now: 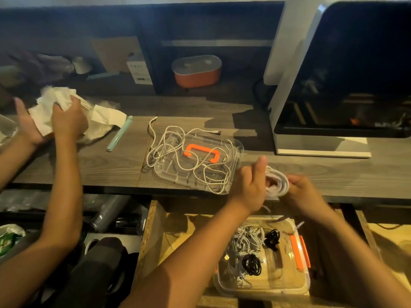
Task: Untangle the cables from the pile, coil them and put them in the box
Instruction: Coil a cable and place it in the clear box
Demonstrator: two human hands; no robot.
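White, limp, probably springy: grips the coiled plastic-sheathed cable (279,182) in left hand (250,185) and right hand (305,190), best across all loops.

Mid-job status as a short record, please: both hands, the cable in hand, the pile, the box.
left hand: left hand grips the white coil
right hand: right hand pinches its other side
pile: tangled white cables lie on the clear lid on the counter
box: clear box in the open drawer, holding white and black coils
nearby: another person's hand grips crumpled paper
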